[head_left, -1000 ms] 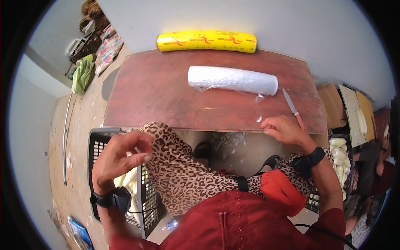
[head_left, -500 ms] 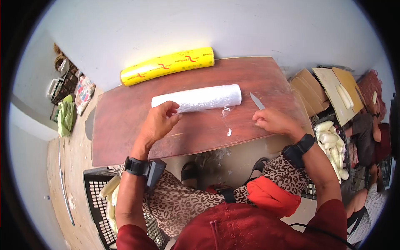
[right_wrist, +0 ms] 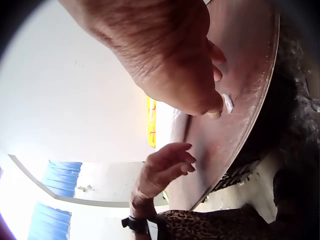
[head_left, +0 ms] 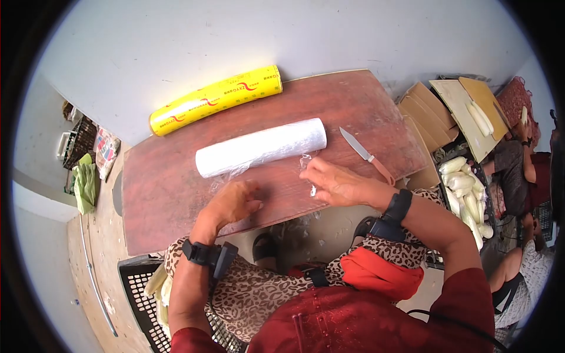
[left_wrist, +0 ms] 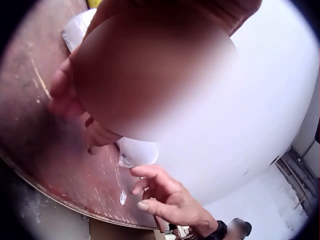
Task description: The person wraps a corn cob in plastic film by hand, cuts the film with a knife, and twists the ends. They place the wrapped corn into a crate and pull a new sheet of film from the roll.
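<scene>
A roll of clear plastic film [head_left: 262,147] lies across the reddish-brown table [head_left: 156,194], its loose edge trailing on the near side. My left hand [head_left: 234,203] hovers above the tabletop in front of the roll's left part, fingers loosely bent and holding nothing. Close to the roll's right end is my right hand [head_left: 335,183]; its fingertips overlap a crumpled bit of loose film in the head view. In the left wrist view, the right hand [left_wrist: 172,197] shows thumb and fingers apart. A small white scrap [right_wrist: 227,103] lies beside that thumb. Right of the roll rests a knife [head_left: 356,145].
A yellow wrapped roll [head_left: 218,101] sits at the table's back edge by the wall. Peeled corn cobs [head_left: 464,185] fill a crate at right, near cardboard [head_left: 426,112]. A black crate [head_left: 135,294] stands at left. Other people [head_left: 518,194] are at far right.
My left hand has come up from beside the left crate to over the table, then drawn slightly back from the roll. My right hand has moved left from the knife toward the film's end.
</scene>
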Tool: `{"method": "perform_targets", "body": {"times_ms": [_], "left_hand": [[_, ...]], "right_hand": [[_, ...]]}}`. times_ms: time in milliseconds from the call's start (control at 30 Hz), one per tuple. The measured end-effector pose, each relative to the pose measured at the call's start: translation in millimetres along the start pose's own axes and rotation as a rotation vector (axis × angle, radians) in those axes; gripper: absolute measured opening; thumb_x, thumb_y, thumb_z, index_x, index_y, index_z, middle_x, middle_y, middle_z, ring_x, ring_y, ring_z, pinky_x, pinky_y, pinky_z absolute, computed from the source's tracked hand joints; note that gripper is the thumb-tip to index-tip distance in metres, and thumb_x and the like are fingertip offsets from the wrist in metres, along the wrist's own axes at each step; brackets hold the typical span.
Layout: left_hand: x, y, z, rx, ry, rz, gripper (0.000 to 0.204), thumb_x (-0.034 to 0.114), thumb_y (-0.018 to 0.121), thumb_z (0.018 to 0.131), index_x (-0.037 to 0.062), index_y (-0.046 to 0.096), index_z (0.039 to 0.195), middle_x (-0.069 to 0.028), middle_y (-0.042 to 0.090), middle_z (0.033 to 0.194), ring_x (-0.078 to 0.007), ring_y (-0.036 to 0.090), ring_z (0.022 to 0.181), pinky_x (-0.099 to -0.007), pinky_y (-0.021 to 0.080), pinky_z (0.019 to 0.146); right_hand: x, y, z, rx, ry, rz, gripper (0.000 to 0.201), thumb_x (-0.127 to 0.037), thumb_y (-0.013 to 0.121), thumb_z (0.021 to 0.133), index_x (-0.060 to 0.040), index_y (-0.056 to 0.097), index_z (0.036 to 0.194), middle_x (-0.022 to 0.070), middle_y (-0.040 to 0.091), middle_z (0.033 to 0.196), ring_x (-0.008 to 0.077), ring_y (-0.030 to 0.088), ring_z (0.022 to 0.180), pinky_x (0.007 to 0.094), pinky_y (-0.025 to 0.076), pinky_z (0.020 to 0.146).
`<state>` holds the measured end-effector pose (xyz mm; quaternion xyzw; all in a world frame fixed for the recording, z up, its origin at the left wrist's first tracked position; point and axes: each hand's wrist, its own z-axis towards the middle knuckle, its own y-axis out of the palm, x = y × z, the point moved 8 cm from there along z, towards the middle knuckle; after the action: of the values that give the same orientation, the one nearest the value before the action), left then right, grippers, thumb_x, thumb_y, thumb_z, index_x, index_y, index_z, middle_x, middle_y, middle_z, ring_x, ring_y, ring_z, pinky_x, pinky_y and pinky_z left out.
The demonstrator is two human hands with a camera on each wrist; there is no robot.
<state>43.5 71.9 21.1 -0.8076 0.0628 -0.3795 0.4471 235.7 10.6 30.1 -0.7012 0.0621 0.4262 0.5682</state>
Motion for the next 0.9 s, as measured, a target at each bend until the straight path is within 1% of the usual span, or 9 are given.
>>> {"method": "perform_targets", "body": {"times_ms": [67, 167, 267, 367, 500, 667, 767, 867, 900], "left_hand": [[7.0, -9.5, -3.4, 0.057, 0.021, -0.077, 0.032, 0.01, 0.07, 0.08, -0.0012, 0.062, 0.109, -0.015, 0.067, 0.083, -0.0256, 0.064, 0.075, -0.0351, 0.051, 0.07], [18.0, -36.6, -16.4, 0.329, 0.097, -0.079, 0.029, 0.009, 0.07, 0.081, -0.0014, 0.063, 0.107, -0.014, 0.066, 0.078, -0.0215, 0.062, 0.07, -0.0338, 0.05, 0.066], [8.9, -54.0, -23.6, 0.482, -0.003, -0.081, 0.031, 0.011, 0.07, 0.081, -0.0004, 0.063, 0.109, -0.0163, 0.067, 0.08, -0.0293, 0.065, 0.072, -0.0382, 0.052, 0.068], [-2.1, -59.3, -28.1, 0.531, -0.135, 0.028, 0.031, 0.016, 0.071, 0.08, 0.0026, 0.065, 0.107, -0.0179, 0.068, 0.083, -0.0336, 0.066, 0.076, -0.0413, 0.053, 0.069], [-21.3, -51.9, -32.7, 0.421, -0.227, 0.199, 0.033, 0.021, 0.073, 0.08, 0.0013, 0.066, 0.106, -0.0183, 0.067, 0.075, -0.0313, 0.067, 0.071, -0.0396, 0.052, 0.066], [-42.6, -46.6, -43.4, 0.346, -0.332, 0.338, 0.039, 0.028, 0.073, 0.078, 0.0024, 0.066, 0.107, -0.0221, 0.068, 0.088, -0.0379, 0.066, 0.087, -0.0449, 0.052, 0.076], [-50.7, -49.0, -46.7, 0.289, -0.461, 0.392, 0.038, 0.029, 0.071, 0.079, 0.0055, 0.065, 0.108, -0.021, 0.068, 0.096, -0.0385, 0.065, 0.094, -0.0459, 0.052, 0.08], [-46.1, -49.4, -45.7, 0.261, -0.476, 0.389, 0.037, 0.03, 0.07, 0.08, 0.0056, 0.064, 0.107, -0.02, 0.068, 0.099, -0.0375, 0.065, 0.096, -0.0457, 0.052, 0.081], [-41.8, -48.9, -45.0, 0.262, -0.46, 0.38, 0.037, 0.031, 0.07, 0.081, 0.0049, 0.064, 0.106, -0.0199, 0.068, 0.1, -0.0371, 0.065, 0.096, -0.0454, 0.052, 0.082]], "right_hand": [[6.4, 23.6, -0.9, -0.219, -0.037, -0.097, 0.023, -0.017, 0.065, 0.084, -0.0015, 0.059, 0.101, 0.0138, 0.055, 0.1, 0.0335, 0.057, 0.097, 0.042, 0.046, 0.08], [-4.1, 42.2, -15.2, -0.848, 0.281, 0.22, 0.02, -0.017, 0.064, 0.085, -0.0038, 0.06, 0.1, 0.0127, 0.054, 0.091, 0.0323, 0.058, 0.093, 0.0409, 0.047, 0.078], [5.5, 15.3, 1.5, -0.396, 0.225, 0.151, 0.016, -0.016, 0.063, 0.086, -0.0052, 0.062, 0.097, 0.0118, 0.058, 0.093, 0.0305, 0.058, 0.09, 0.0407, 0.047, 0.077], [25.3, -5.7, 10.4, 0.03, 0.167, -0.119, 0.023, -0.014, 0.064, 0.085, -0.0068, 0.061, 0.106, 0.0146, 0.06, 0.102, 0.0311, 0.059, 0.095, 0.0416, 0.046, 0.078], [30.5, -6.7, 16.5, 0.042, 0.301, -0.023, 0.046, -0.012, 0.066, 0.084, -0.0134, 0.053, 0.128, 0.0174, 0.057, 0.113, 0.0327, 0.058, 0.105, 0.0417, 0.047, 0.086], [43.1, 2.5, 19.8, 0.071, 0.41, 0.125, 0.057, -0.013, 0.066, 0.085, -0.0139, 0.047, 0.138, 0.0164, 0.055, 0.12, 0.0294, 0.056, 0.111, 0.0391, 0.047, 0.095], [75.8, 11.8, 27.8, 0.203, 0.391, 0.158, 0.05, -0.015, 0.066, 0.086, -0.0077, 0.051, 0.134, 0.0124, 0.059, 0.113, 0.022, 0.059, 0.099, 0.0345, 0.05, 0.084], [62.7, 4.7, 18.6, 0.132, 0.676, 0.556, 0.045, -0.017, 0.065, 0.087, -0.002, 0.055, 0.129, 0.0071, 0.063, 0.103, 0.0137, 0.059, 0.085, 0.0282, 0.05, 0.072], [64.2, 3.7, 18.7, 0.16, 0.672, 0.574, 0.042, -0.016, 0.065, 0.088, -0.0009, 0.056, 0.126, 0.006, 0.063, 0.1, 0.0122, 0.058, 0.083, 0.027, 0.049, 0.069]]}}
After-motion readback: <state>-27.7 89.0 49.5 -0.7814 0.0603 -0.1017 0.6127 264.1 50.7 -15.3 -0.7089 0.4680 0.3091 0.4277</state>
